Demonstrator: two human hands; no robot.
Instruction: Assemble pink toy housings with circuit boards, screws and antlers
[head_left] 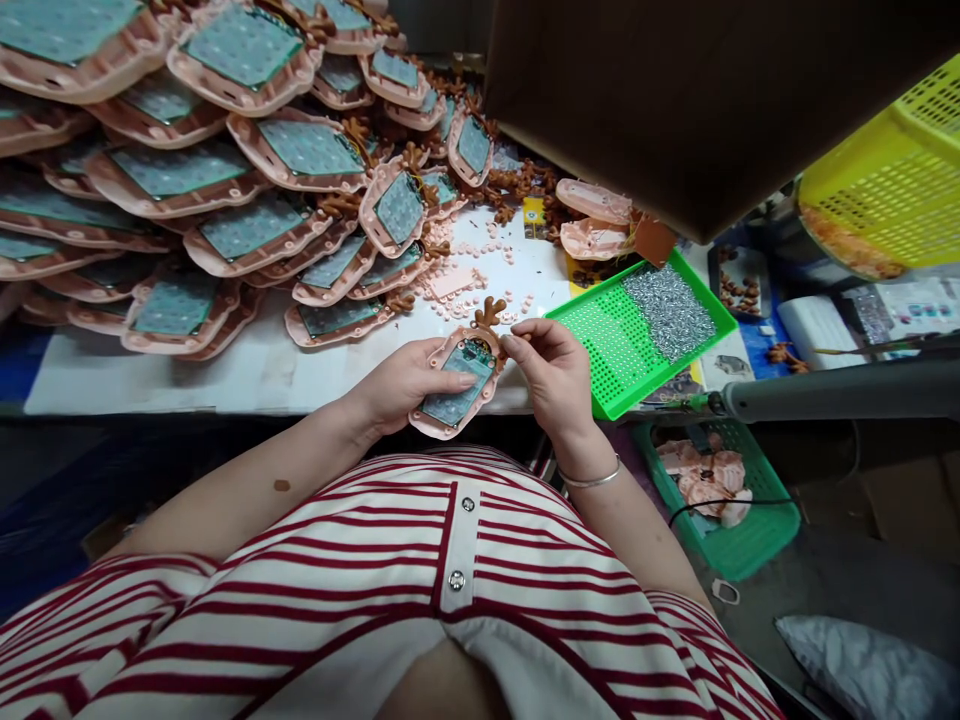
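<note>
My left hand (412, 385) is closed around a pink plastic shell half (448, 428), its thumb lying over the grey-green circuit board (459, 385) inside. A brown antler-shaped piece (489, 312) sticks up from the shell's far end. At the shell's right upper edge, my right hand (553, 365) pinches a small brown antler piece, mostly hidden by the fingers. Some wiring shows at the board's far end.
Stacks of similar shells with boards (247, 160) fill the left and back. A green perforated tray (600, 365) with many screws (671, 305) lies right. Loose pink bits (480, 260) are scattered behind the hands. A cardboard box (660, 100) overhangs; a green basket (757, 545) stands below.
</note>
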